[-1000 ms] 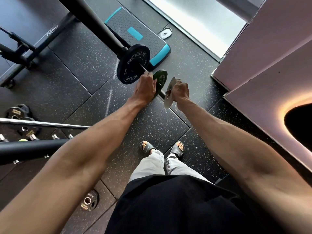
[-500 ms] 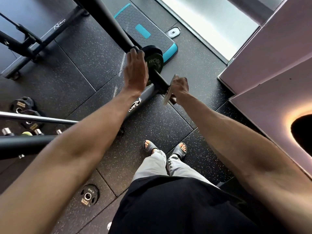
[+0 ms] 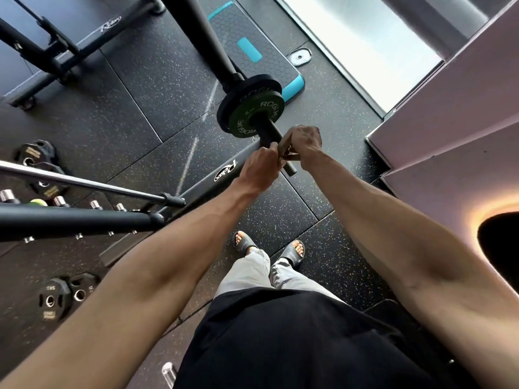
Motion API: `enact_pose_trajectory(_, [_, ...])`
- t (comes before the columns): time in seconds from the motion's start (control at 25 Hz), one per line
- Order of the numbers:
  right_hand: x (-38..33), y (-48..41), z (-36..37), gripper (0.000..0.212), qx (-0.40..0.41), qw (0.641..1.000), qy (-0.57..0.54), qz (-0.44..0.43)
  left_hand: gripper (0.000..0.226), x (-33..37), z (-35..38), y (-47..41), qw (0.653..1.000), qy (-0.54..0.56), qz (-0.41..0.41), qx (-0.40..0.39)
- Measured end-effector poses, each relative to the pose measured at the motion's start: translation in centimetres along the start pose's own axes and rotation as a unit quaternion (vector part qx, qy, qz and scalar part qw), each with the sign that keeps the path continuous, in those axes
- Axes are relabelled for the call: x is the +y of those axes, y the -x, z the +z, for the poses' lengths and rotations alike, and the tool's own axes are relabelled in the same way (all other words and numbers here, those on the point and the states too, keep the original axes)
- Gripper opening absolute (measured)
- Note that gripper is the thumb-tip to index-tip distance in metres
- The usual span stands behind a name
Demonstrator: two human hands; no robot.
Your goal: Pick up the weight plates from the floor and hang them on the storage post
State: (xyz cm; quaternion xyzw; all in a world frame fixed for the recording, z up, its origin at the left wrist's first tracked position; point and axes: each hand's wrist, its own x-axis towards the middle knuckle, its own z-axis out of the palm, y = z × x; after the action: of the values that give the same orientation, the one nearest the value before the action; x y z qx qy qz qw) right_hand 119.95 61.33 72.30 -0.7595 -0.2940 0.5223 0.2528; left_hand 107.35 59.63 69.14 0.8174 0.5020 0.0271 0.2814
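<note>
Whoever this is has a loose black top [image 3: 295, 341] on over light grey trousers [image 3: 252, 273] that bunch up at the ankles. Footwear is black open-toe slides, left slide [image 3: 243, 242] and right slide [image 3: 293, 252], with small pale strap lettering I can't read. Left hand [image 3: 259, 167], right hand [image 3: 306, 141] and forearms are bare.

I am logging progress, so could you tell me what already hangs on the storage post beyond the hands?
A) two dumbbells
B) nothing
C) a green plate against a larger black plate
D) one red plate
C: a green plate sits on the storage post against a larger black plate; the left hand and right hand grip a small grey plate.
</note>
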Motion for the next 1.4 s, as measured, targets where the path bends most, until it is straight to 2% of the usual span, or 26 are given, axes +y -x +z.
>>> enact_pose_trajectory(0.12, [0.4, -1.1, 0.1, 0.022, 0.087, 0.996, 0.022, 0.006, 0.019, -1.2, -0.5, 0.0, 1.0, 0.011, -0.016, 0.019])
enact_pose_trajectory(0.2, [0.7, -1.1, 0.4, 0.026, 0.1, 0.991, 0.084, 0.0, 0.019, -1.6, -1.1, -0.3, 0.999, -0.01, -0.012, 0.044])
enact_pose_trajectory(0.36, [0.5, -0.7, 1.1, 0.039, 0.037, 0.984, 0.156, -0.078, 0.021, -2.0, -2.9, -1.4, 0.995, -0.04, -0.042, 0.076])
enact_pose_trajectory(0.48, [-0.6, -1.9, 1.4, 0.04, 0.012, 0.974, 0.202, -0.104, 0.019, -2.7, -4.8, -3.1, 0.99, -0.023, -0.085, 0.114])
enact_pose_trajectory(0.56, [-1.2, -1.6, 2.0, 0.037, 0.064, 0.96, 0.239, -0.129, 0.02, -2.9, -5.6, -3.1, 0.986, -0.021, -0.091, 0.137])
enact_pose_trajectory(0.64, [-1.0, -0.3, 3.5, 0.033, 0.123, 0.928, 0.272, -0.223, 0.023, -3.7, -5.6, -1.9, 0.981, 0.004, -0.106, 0.16])
enact_pose_trajectory(0.68, [-0.8, 0.3, 4.6, 0.031, 0.12, 0.912, 0.277, -0.276, 0.024, -4.5, -5.3, -0.9, 0.979, 0.014, -0.124, 0.163])
enact_pose_trajectory(0.72, [-0.7, 1.1, 6.1, 0.028, 0.082, 0.903, 0.285, -0.312, 0.023, -5.7, -4.8, 0.6, 0.976, 0.02, -0.153, 0.154])
enact_pose_trajectory(0.8, [-0.4, 2.6, 9.8, 0.025, -0.047, 0.881, 0.337, -0.327, 0.022, -8.8, -3.9, 4.7, 0.967, 0.021, -0.241, 0.079])
enact_pose_trajectory(0.88, [0.1, 4.6, 13.9, 0.028, -0.171, 0.83, 0.433, -0.306, 0.024, -11.8, -3.2, 10.2, 0.949, 0.045, -0.311, -0.012])
enact_pose_trajectory(0.92, [0.8, 5.9, 16.1, 0.029, -0.215, 0.793, 0.482, -0.304, 0.025, -13.1, -2.9, 13.6, 0.941, 0.066, -0.331, -0.031])
enact_pose_trajectory(1.04, [3.6, 10.5, 22.5, 0.027, -0.301, 0.664, 0.596, -0.335, 0.026, -15.7, -1.2, 24.1, 0.9, 0.118, -0.42, -0.02])
enact_pose_trajectory(1.16, [6.1, 15.8, 28.6, 0.028, -0.347, 0.56, 0.65, -0.378, 0.024, -17.0, 0.8, 33.7, 0.834, 0.201, -0.512, 0.035])
enact_pose_trajectory(1.24, [8.0, 20.2, 33.4, 0.032, -0.369, 0.493, 0.675, -0.406, 0.017, -18.2, 2.3, 40.0, 0.782, 0.276, -0.548, 0.108])
enact_pose_trajectory(1.4, [13.4, 28.7, 42.6, 0.035, -0.421, 0.404, 0.69, -0.429, 0.014, -19.5, 6.0, 52.1, 0.66, 0.395, -0.584, 0.258])
